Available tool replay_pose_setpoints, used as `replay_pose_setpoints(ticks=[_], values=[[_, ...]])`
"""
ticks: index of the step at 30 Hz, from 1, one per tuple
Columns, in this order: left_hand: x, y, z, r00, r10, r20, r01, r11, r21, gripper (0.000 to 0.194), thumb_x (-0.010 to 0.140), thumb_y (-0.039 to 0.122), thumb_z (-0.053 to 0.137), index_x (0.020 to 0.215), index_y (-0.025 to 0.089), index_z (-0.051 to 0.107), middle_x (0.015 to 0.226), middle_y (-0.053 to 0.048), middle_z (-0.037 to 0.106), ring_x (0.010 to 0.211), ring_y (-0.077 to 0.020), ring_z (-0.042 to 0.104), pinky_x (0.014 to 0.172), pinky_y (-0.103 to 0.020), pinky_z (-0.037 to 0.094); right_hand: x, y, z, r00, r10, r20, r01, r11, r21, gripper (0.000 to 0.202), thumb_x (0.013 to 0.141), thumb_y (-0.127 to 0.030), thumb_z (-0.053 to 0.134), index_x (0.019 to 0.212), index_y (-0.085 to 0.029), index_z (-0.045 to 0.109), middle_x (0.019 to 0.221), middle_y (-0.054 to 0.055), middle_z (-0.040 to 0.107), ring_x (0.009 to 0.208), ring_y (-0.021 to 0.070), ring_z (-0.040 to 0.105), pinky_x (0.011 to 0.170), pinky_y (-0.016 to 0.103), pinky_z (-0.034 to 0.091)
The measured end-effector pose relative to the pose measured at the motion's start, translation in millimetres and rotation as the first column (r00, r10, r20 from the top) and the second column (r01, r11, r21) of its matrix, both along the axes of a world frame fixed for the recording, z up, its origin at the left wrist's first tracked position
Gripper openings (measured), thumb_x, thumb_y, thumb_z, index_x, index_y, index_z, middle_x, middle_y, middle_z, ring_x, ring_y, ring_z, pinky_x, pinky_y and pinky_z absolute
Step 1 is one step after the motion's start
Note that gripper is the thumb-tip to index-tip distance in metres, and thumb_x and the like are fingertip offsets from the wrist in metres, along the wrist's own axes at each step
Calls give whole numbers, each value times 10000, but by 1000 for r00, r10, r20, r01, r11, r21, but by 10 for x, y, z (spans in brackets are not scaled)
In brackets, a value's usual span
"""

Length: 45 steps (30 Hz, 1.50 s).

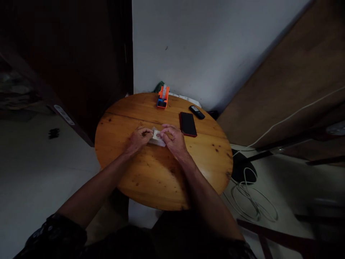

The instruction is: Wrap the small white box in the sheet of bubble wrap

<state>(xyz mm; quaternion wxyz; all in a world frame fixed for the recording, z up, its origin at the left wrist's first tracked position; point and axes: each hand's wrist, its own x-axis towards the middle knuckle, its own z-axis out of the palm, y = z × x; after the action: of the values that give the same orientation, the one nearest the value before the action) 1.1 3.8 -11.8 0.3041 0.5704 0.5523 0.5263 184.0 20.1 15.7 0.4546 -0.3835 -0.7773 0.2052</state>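
Observation:
A small whitish packet, partly see-through, lies near the middle of the round wooden table. Its exact kind cannot be made out. My left hand pinches the packet's left upper edge between thumb and fingers. From the right, my right hand has its thumb and index finger closed at the packet's other edge. Part of the packet is hidden behind the fingertips. Just beyond my right hand lies a dark smartphone with a red edge.
An orange tape dispenser stands at the table's far edge. A small black handset lies behind the phone. The white wall rises behind the table. A coiled pale cable is on the floor at right.

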Motion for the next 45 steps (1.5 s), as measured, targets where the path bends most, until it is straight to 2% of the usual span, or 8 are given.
replay_pose_setpoints(ticks=[10, 15, 19, 23, 28, 32, 35, 45], values=[[11, -60, 64, 995, -27, 99, 18, 996, 88, 218, 739, 308, 596, 556, 190, 604, 820, -38, 634, 804, -174, 594, 733, -296, 476, 48, -17, 127, 975, -7, -224, 1, 1000, -29, 144, 884, -337, 598, 810, -219, 637, 1144, 83, 718, 1099, 243, 655, 1006, 410, 465], [34, -59, 20, 965, 0, 261, -2, 1000, 8, 161, 719, 344, 655, 772, 200, 605, 825, -1, 608, 788, -156, 577, 734, -271, 468, 101, -23, 205, 950, -13, -313, -16, 996, -90, 183, 881, -389, 631, 821, -217, 643, 1163, 87, 719, 1092, 240, 652, 994, 410, 471], [65, -99, 98, 903, -129, 411, 171, 983, -66, 383, 632, 322, 695, 987, 193, 630, 926, -10, 657, 857, -166, 613, 771, -272, 487, 130, 6, 201, 913, -27, -408, -36, 988, -147, 218, 870, -434, 655, 814, -223, 645, 1161, 70, 715, 1104, 233, 642, 1006, 410, 460], [92, -148, 194, 837, -261, 481, 361, 924, -127, 369, 590, 313, 687, 928, 167, 669, 850, -10, 680, 760, -156, 613, 690, -257, 471, 137, 45, 162, 861, -77, -503, -46, 973, -226, 220, 835, -443, 692, 815, -226, 662, 1117, 54, 726, 1047, 217, 644, 996, 410, 464], [96, -110, 158, 870, -152, 470, 261, 949, -177, 261, 599, 375, 735, 726, 166, 643, 677, 23, 628, 612, -114, 541, 599, -234, 415, 187, 88, 142, 865, -137, -482, -60, 927, -370, 226, 774, -429, 707, 885, -232, 693, 1040, 41, 748, 1011, 211, 654, 941, 398, 502], [86, -67, 121, 866, -91, 491, 199, 965, -172, 244, 624, 380, 726, 715, 176, 629, 644, 31, 621, 584, -113, 530, 575, -236, 422, 199, 96, 108, 893, -42, -449, -218, 831, -511, 384, 629, -307, 760, 1000, -231, 694, 1033, 33, 761, 985, 211, 683, 903, 382, 536], [79, -57, 105, 862, -97, 497, 204, 965, -165, 237, 652, 372, 718, 750, 177, 625, 669, 25, 641, 594, -122, 559, 586, -247, 451, 123, 65, 50, 913, 16, -409, -264, 787, -558, 426, 622, -302, 771, 1031, -219, 689, 974, 32, 769, 911, 209, 704, 841, 366, 562], [94, -89, 96, 854, -202, 480, 271, 959, -78, 389, 659, 376, 771, 901, 213, 514, 589, 77, 566, 515, -101, 503, 529, -211, 358, 23, 91, -13, 871, -152, -467, -92, 884, -458, 324, 696, -447, 713, 912, -213, 652, 684, -42, 627, 607, 129, 540, 591, 261, 451]])
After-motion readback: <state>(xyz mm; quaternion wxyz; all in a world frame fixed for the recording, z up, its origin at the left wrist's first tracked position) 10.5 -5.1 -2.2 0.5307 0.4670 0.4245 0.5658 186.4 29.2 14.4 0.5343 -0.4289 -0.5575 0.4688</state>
